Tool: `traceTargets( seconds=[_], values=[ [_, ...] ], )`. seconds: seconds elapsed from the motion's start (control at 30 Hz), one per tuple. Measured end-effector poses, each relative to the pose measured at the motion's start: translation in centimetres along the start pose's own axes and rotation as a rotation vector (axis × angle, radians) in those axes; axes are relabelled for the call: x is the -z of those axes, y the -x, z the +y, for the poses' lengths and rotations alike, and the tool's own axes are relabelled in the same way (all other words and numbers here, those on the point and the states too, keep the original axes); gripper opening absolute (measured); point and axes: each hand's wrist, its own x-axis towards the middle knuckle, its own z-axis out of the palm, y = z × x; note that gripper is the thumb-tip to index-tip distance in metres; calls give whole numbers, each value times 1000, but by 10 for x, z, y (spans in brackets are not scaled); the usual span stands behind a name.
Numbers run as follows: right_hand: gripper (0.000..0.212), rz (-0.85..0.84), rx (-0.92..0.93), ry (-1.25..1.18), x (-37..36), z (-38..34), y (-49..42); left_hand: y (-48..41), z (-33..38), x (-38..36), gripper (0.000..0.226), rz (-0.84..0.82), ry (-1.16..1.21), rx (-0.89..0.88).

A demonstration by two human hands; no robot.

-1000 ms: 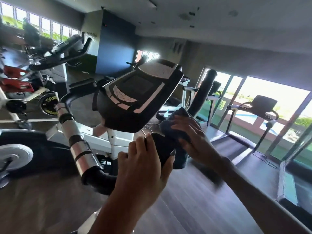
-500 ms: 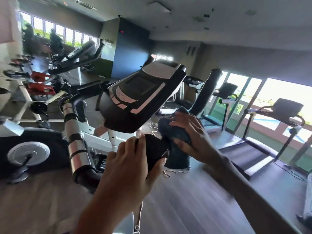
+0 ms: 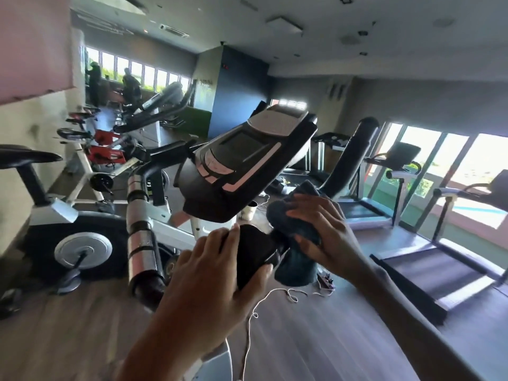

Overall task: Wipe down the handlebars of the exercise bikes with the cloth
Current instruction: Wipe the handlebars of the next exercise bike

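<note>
Nearest, at six o'clock, the left hand [image 3: 217, 279] still braces, fingers clenched on the handlebar hub [image 3: 253, 253]. At its three o'clock the right hand [image 3: 324, 232] grasps the cloth [image 3: 295, 268] round the bar's base. It has barely shifted this past second, so the upright grip [image 3: 351, 160] at one o'clock likely awaits wiping.

Quick count: two hands, the left hand [image 3: 220, 273] and the right hand [image 3: 321, 232]. One dark cloth [image 3: 295, 268], one handlebar [image 3: 254, 251], one console [image 3: 247, 163]. Two treadmills for sure on the right, the near treadmill [image 3: 428, 273] and the far treadmill [image 3: 360, 210]. Two red spin bikes back left, the upper red bike [image 3: 104, 136] and the lower red bike [image 3: 107, 155]. Two people by the far windows, the left person [image 3: 94, 78] and the right person [image 3: 130, 83].
</note>
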Motion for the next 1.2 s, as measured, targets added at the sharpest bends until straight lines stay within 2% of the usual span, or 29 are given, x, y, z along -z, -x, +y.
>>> traceTargets(
  seconds=[0.1,0.17,0.2,0.3,0.33,0.4,0.47,0.5,0.63,0.7,0.77,0.93,1.0,1.1,1.2],
  values=[
    [32,4,-225,-83,10,6,-12,4,-6,4,84,7,131,-23],
    [31,62,-410,-209,14,-2,-20,11,-20,9,96,7,205,15],
    [28,97,-447,-264,16,-8,-25,14,-30,13,100,15,214,41],
    [24,157,-498,-379,23,-42,-42,20,-77,16,87,66,117,-27],
    [25,113,-515,-387,25,-56,-50,21,-94,16,81,50,66,-43],
    [28,-94,-541,-377,25,-83,-59,21,-126,12,77,-4,-9,-95],
    [33,-353,-576,-284,21,-110,-59,17,-150,8,77,-59,2,-171],
    [37,-418,-556,-186,19,-122,-57,14,-158,6,77,-71,23,-213],
    [39,-327,-431,268,-1,-175,-55,9,-174,-1,56,-65,100,-307],
    [37,-333,-423,287,-9,-194,-50,10,-175,-3,44,-39,134,-313],
    [37,-381,-477,285,-6,-198,-48,9,-175,-4,43,-27,171,-306],
    [43,-230,-876,372,-9,-186,-65,9,-175,-7,41,7,194,-301],
    [43,-246,-887,486,-25,-212,-67,8,-175,-7,40,20,210,-304],
    [38,-359,-814,571,-39,-253,-62,9,-177,-8,40,16,228,-313],
    [35,-387,-893,586,-31,-237,-75,9,-178,-9,41,3,232,-317]
  ],
)
